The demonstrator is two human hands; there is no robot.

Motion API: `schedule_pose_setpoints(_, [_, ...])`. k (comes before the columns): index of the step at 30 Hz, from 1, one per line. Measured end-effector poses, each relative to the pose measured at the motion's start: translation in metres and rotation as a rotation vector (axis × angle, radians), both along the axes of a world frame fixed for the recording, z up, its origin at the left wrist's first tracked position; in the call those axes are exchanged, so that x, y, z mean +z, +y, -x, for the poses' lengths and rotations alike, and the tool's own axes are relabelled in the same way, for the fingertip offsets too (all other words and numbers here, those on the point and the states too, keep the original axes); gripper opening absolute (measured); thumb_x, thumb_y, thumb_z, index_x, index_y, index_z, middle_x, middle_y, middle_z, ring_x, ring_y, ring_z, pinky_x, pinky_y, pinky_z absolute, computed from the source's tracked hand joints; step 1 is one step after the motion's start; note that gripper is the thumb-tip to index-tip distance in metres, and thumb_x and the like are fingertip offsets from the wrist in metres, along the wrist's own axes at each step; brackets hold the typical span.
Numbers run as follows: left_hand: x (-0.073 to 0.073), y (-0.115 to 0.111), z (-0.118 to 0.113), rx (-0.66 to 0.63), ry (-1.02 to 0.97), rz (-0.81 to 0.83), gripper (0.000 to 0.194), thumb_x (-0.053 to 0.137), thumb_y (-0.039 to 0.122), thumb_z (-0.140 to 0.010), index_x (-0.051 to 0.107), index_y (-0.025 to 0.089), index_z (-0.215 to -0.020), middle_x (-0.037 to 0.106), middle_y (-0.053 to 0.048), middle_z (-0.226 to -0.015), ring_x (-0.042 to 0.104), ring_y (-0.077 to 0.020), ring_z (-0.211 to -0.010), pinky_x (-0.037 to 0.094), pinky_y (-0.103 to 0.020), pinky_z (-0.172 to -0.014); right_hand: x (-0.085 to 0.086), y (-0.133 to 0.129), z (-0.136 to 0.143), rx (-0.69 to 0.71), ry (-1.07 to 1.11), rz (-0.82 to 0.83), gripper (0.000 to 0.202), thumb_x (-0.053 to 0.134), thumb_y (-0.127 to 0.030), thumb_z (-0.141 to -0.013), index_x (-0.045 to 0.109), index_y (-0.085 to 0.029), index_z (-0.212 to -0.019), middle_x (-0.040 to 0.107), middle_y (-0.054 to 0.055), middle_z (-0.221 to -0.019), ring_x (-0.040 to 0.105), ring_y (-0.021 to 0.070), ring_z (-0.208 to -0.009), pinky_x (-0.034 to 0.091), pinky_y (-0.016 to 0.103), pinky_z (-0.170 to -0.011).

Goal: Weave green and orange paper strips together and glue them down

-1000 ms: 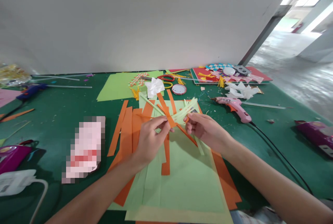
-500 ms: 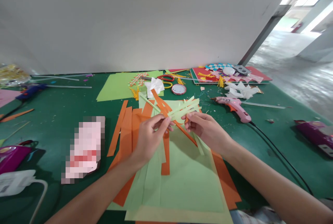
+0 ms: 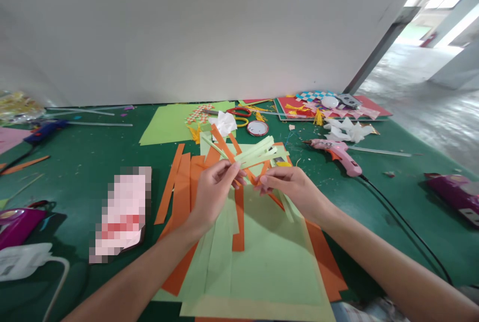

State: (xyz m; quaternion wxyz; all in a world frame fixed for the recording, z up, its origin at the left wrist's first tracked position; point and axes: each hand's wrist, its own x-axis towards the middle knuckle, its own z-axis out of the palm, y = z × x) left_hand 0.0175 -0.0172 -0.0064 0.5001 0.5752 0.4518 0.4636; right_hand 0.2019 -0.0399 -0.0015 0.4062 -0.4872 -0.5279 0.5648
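Observation:
Several light green paper strips [image 3: 258, 151] fan out to the right from between the thumb and fingers of my left hand [image 3: 219, 187], crossed by orange strips [image 3: 221, 141]. My right hand [image 3: 290, 185] pinches an orange strip just right of the left hand, with its fingertips close to the left ones. Below both hands lies a pale green sheet [image 3: 277, 262], with loose green strips on its left side. More orange strips [image 3: 180, 187] lie left of my left hand. Exactly how the held strips interlace is hidden by the fingers.
A pink glue gun [image 3: 342, 156] with a black cord lies at the right, and a blurred pink object [image 3: 125, 212] at the left. Toward the wall are scissors [image 3: 239, 111], white tissue [image 3: 224, 123], a round tin [image 3: 257, 128] and red folders [image 3: 374, 105].
My right hand has moved slightly left and down, nearer the left hand. The held strips have turned and spread, and a yellow piece now shows above my right hand.

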Motion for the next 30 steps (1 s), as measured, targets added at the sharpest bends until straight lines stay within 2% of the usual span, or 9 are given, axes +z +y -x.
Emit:
schedule_pose_setpoints(5, [-0.0003, 0.0002, -0.0005, 0.004, -0.006, 0.0, 0.03, 0.06, 0.037, -0.089, 0.059, 0.016, -0.068, 0.069, -0.001, -0.07, 0.062, -0.0103, -0.061, 0.049, -0.02, -0.059, -0.0043, 0.0007, -0.0015, 0.091, -0.049, -0.013, 0.025, 0.064, -0.041, -0.083, 0.073, -0.019, -0.075, 0.071, 0.004, -0.075, 0.062, 0.016, -0.071, 0.045, 0.031, -0.07])
schedule_pose_setpoints(12, [0.002, -0.0029, -0.001, -0.011, 0.081, -0.019, 0.029, 0.06, 0.038, -0.089, 0.061, 0.017, -0.07, 0.068, -0.001, -0.07, 0.062, -0.0102, -0.063, 0.048, -0.019, -0.059, 0.0012, -0.0009, -0.0016, 0.027, -0.107, -0.07, 0.03, 0.058, -0.04, -0.087, 0.067, -0.018, -0.068, 0.066, 0.003, -0.068, 0.06, 0.0148, -0.067, 0.045, 0.031, -0.069])
schedule_pose_setpoints(16, [0.0026, -0.0052, -0.0004, -0.02, 0.14, -0.072, 0.027, 0.06, 0.038, -0.089, 0.062, 0.017, -0.071, 0.067, 0.0, -0.071, 0.061, -0.0103, -0.064, 0.049, -0.019, -0.061, 0.0042, -0.0006, 0.0002, -0.034, 0.012, -0.007, 0.029, 0.063, -0.038, -0.084, 0.064, -0.018, -0.063, 0.063, 0.001, -0.063, 0.058, 0.0132, -0.062, 0.045, 0.03, -0.067])
schedule_pose_setpoints(22, [0.0007, -0.0058, -0.0009, -0.02, 0.192, -0.118, 0.027, 0.059, 0.037, -0.09, 0.062, 0.018, -0.071, 0.067, 0.001, -0.07, 0.062, -0.0107, -0.065, 0.048, -0.019, -0.061, 0.002, 0.0025, -0.0028, -0.088, 0.296, 0.146, 0.023, 0.071, -0.038, -0.075, 0.065, -0.017, -0.068, 0.058, 0.0, -0.062, 0.055, 0.0126, -0.06, 0.043, 0.029, -0.061])
schedule_pose_setpoints(26, [-0.0009, -0.0059, -0.0019, -0.027, 0.221, -0.155, 0.028, 0.058, 0.038, -0.091, 0.062, 0.018, -0.071, 0.067, 0.0, -0.07, 0.063, -0.0117, -0.065, 0.048, -0.022, -0.063, 0.0022, 0.0024, -0.0047, -0.08, 0.343, 0.21, 0.023, 0.07, -0.038, -0.078, 0.064, -0.017, -0.07, 0.057, -0.001, -0.062, 0.055, 0.0114, -0.059, 0.042, 0.027, -0.061])
schedule_pose_setpoints(30, [-0.0013, -0.0064, -0.0019, -0.024, 0.245, -0.169, 0.03, 0.058, 0.038, -0.091, 0.062, 0.018, -0.069, 0.067, 0.0, -0.068, 0.063, -0.0125, -0.064, 0.048, -0.023, -0.062, -0.0008, 0.0018, -0.0051, -0.067, 0.383, 0.217, 0.014, 0.07, -0.031, -0.076, 0.065, -0.018, -0.078, 0.058, -0.002, -0.061, 0.055, 0.011, -0.057, 0.041, 0.026, -0.06])
